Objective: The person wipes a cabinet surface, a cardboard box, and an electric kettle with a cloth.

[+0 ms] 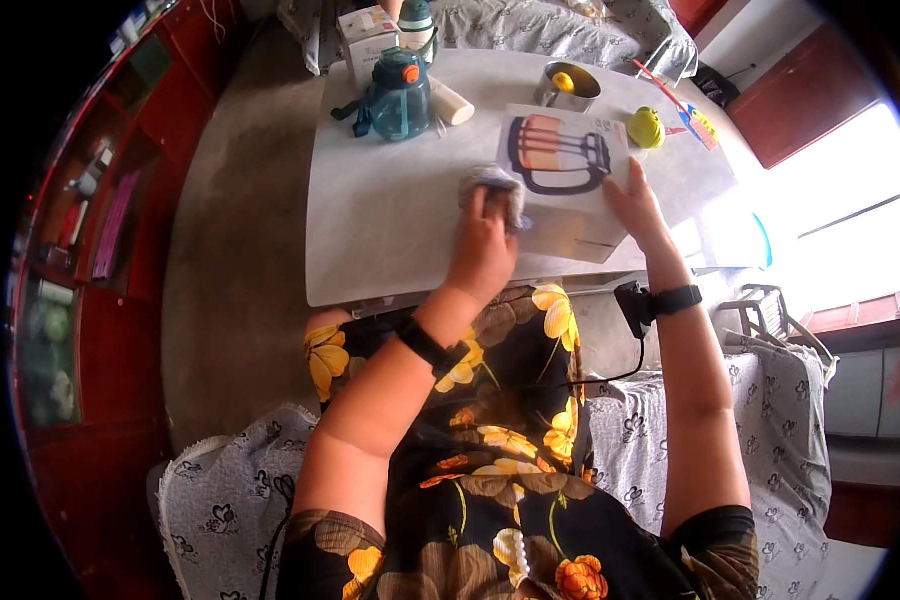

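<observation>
My left hand [487,244] grips a crumpled grey-white cloth [484,180] against the left side of a cardboard box [562,225]. The box rests near the front of a white table [375,217], and its top bears a picture of a jug-like appliance with a dark handle. At the box's right edge, my right hand [637,206] holds it with the thumb over the top; the other fingers are partly hidden.
Behind the box stands a metal pot [581,90] with a yellow item inside. To the right are a green fruit [646,127] and a fly swatter [694,120]. A teal water bottle [401,97], a cream bottle [451,103], a white carton [364,45] and a flask [417,26] occupy the back left.
</observation>
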`<state>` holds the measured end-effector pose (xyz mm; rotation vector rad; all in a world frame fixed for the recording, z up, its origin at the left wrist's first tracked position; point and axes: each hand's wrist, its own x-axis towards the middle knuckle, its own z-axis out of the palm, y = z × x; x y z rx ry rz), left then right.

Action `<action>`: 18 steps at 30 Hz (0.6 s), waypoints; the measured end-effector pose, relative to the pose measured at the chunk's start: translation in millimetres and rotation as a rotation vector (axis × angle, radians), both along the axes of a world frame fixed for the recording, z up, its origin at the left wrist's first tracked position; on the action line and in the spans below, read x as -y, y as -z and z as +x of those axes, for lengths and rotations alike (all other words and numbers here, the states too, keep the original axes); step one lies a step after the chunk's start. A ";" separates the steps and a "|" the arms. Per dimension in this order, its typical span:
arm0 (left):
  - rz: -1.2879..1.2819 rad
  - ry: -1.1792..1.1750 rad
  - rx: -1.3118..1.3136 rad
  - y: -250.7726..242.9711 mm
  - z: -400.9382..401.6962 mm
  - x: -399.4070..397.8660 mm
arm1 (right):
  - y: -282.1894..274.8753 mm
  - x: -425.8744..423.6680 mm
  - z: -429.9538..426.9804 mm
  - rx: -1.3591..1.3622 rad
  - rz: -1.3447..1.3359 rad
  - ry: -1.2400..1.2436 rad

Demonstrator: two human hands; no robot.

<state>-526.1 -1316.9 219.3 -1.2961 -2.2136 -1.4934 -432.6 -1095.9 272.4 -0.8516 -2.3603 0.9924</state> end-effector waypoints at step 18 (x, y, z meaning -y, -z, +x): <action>0.504 0.119 1.183 -38.1 -55.5 104.7 | -26.4 163.0 -90.1 0.127 0.661 -0.318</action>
